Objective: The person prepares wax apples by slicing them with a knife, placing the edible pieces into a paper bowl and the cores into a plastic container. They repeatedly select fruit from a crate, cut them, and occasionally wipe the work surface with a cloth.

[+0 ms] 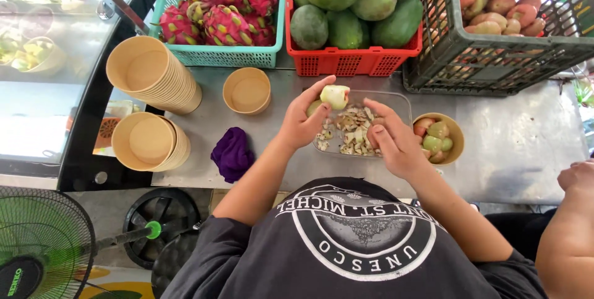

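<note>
- The left hand (303, 122) pinches a pale, peeled piece of fruit (335, 96) between thumb and fingertips, lifted just above the clear tray.
- The right hand (391, 141) is curled close beside it; its fingers look clenched, but I cannot tell whether they hide a knife.
- To trim well, I'd judge the fruit should stay over the clear plastic tray (402, 102) so scraps drop in, with the thumb kept clear of any blade.
- The fruit looks creamy-white where cut, with green skin left on its lower side.
- Just right of the right hand, a paper bowl (458, 132) holds cut pink and green pieces.
- Farther out: a purple cloth (232, 152), stacked paper bowls (148, 73), crates of dragon fruit (223, 8) and mangoes (346, 2).
</note>
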